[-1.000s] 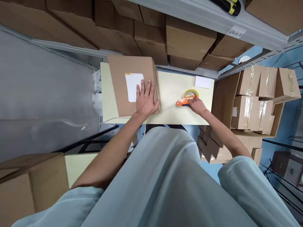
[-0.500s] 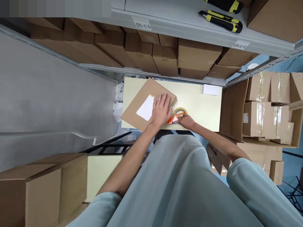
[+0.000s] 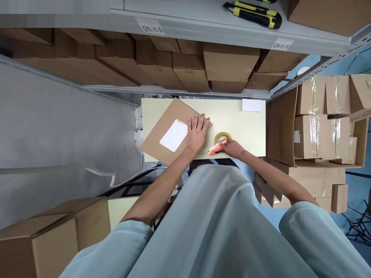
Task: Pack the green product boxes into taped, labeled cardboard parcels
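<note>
My left hand lies flat with its fingers stretched on a flat brown cardboard package. On the package is a white label with a small yellow mark, just left of the hand. My right hand is closed around an orange tape dispenser, which carries a yellowish roll of tape. The dispenser is close to the near edge of the pale table, to the right of the package and apart from it. My fingers hide part of its handle.
Beyond the table a grey shelf holds a row of cardboard boxes. A black-and-yellow utility knife lies on its upper level. A white stack sits at the table's far right. Taped boxes stand right; another box is lower left.
My view has shifted slightly. The dispenser in my right hand has moved a little right, widening its gap from the package. My left hand stays flat on the package.
</note>
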The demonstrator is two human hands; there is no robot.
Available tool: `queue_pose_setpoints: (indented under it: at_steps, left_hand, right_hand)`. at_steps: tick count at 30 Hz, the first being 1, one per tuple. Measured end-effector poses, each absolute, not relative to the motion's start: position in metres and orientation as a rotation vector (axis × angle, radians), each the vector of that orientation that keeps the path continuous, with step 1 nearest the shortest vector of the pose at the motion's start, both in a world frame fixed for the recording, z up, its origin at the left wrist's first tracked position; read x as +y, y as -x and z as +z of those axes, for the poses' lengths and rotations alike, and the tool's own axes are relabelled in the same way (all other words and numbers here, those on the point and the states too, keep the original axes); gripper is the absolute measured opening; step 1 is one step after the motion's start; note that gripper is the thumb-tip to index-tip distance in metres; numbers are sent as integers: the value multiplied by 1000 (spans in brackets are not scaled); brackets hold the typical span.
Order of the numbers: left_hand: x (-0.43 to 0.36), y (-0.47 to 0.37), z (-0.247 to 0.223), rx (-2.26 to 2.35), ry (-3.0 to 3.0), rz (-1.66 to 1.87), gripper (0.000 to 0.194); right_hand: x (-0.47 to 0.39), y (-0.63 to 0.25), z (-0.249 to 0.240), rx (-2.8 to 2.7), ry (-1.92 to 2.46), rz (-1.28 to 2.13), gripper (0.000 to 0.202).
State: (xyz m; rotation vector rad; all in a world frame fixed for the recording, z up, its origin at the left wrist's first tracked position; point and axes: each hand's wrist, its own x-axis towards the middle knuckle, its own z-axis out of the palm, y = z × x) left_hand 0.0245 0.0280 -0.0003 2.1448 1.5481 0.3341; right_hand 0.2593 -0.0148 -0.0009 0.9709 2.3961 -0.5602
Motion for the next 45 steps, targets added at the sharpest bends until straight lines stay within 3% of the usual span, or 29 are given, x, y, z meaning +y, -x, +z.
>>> queue_pose_setpoints:
  at_steps: [9, 13, 16, 20, 25, 30, 45]
  left_hand:
    - [-15, 14, -3, 1009, -2377, 164, 70]
    - [-34, 38, 2, 734, -2454, 63, 75]
    - [-47, 58, 11, 617, -2453, 60, 57]
    - [-51, 62, 29, 824, -2376, 213, 41]
    - [-15, 8, 32, 1660, -2124, 435, 59]
    - [2, -43, 3, 1846, -1978, 476, 57]
    - [-33, 9, -4, 1392, -2261, 221, 39]
  right_hand:
    - [13, -409, 39, 2151, -1263, -335, 44]
    - [30, -387, 29, 2213, -1217, -337, 46]
    - [37, -341, 10, 2272, -1145, -434, 45]
    - [30, -285, -11, 2308, -1080, -529, 44]
    - [15, -255, -22, 2289, -1148, -549, 50]
    - [14, -259, -25, 2284, -1132, -517, 48]
    - [-23, -337, -4, 2322, -1014, -612, 35]
